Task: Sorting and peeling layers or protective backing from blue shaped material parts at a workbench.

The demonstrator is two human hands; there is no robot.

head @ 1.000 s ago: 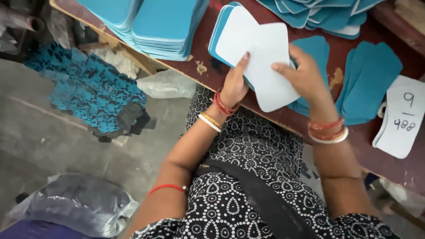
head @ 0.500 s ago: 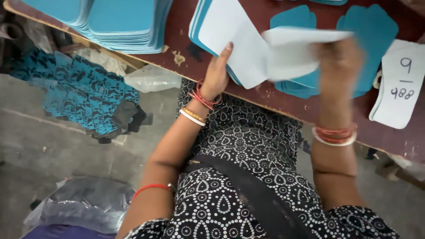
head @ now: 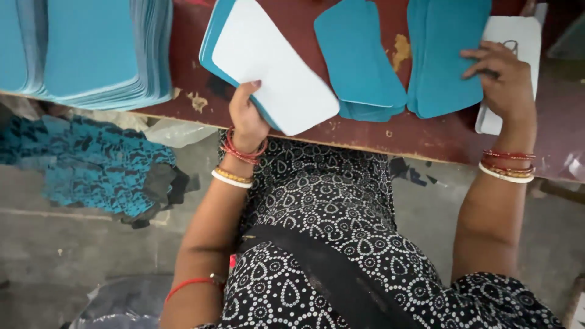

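Note:
My left hand [head: 245,113] grips the near edge of a stack of foam sheets [head: 268,67], white face up with blue sheets under it, on the dark red table [head: 378,131]. My right hand [head: 501,78] rests with fingers spread on a blue sheet pile [head: 448,52] at the right, partly over a white card [head: 510,67]. Between the hands lies another blue sheet pile [head: 361,58].
A tall stack of blue sheets [head: 85,52] stands at the table's left end. Blue and black scraps [head: 91,170] lie on the concrete floor below, beside a clear plastic bag [head: 173,131]. Another bag [head: 122,304] lies near my left elbow.
My right hand lifted a white sheet off the stack, carried it right and now rests on the right blue pile. The view has shifted closer over the table.

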